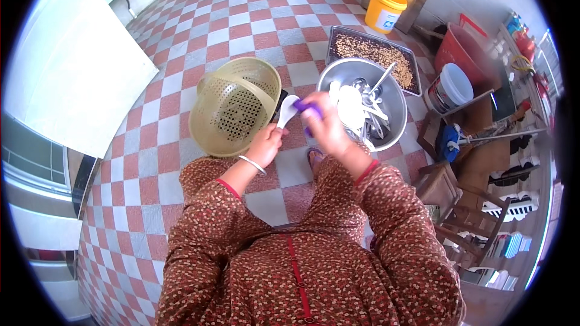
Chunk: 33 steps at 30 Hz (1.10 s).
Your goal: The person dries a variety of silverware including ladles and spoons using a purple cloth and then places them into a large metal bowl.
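Between the basket and the basin, my left hand (267, 142) grips the handle of a white spoon (288, 109), its bowl pointing away from me. A purple cloth (310, 109) is pinched in my right hand (325, 122) and touches the edge of the spoon's bowl. To the left stands a yellowish-green plastic basket (199, 120) with a holed bottom and a raised handle; I see no utensils in it. On the right, a steel basin (398, 120) holds several white and metal spoons, ladles and other utensils (374, 115), partly hidden behind my right hand.
Behind the basin lies a metal tray (332, 50) spread with yellowish kernels or beans. A yellow bucket (385, 9) stands further back. Along the right are a white bucket (448, 88), a red tub (462, 54) and a wooden chair (476, 217). Checkered floor tiles (170, 181) surround me.
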Motion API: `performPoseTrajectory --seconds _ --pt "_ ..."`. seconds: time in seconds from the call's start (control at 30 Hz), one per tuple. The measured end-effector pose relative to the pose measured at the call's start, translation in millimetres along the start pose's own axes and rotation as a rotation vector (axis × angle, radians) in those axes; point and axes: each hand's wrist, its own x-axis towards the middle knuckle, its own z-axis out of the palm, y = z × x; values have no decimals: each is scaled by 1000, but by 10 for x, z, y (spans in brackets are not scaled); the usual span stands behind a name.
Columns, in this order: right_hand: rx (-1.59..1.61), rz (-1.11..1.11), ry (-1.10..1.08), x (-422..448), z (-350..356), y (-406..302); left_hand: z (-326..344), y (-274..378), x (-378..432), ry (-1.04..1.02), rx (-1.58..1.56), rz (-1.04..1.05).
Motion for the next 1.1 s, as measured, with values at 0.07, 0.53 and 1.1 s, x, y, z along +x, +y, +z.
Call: performPoseTrajectory --seconds 0.07,0.53,1.1 --pt "-366 -292 -122 -27 94 -243 212 97 1 22 193 138" --pt "-306 681 503 -764 -1778 1581 879 215 849 -150 588 219" --pt "231 1222 392 -1599 -2188 2766 1140 -38 1680 -233 1134 199"
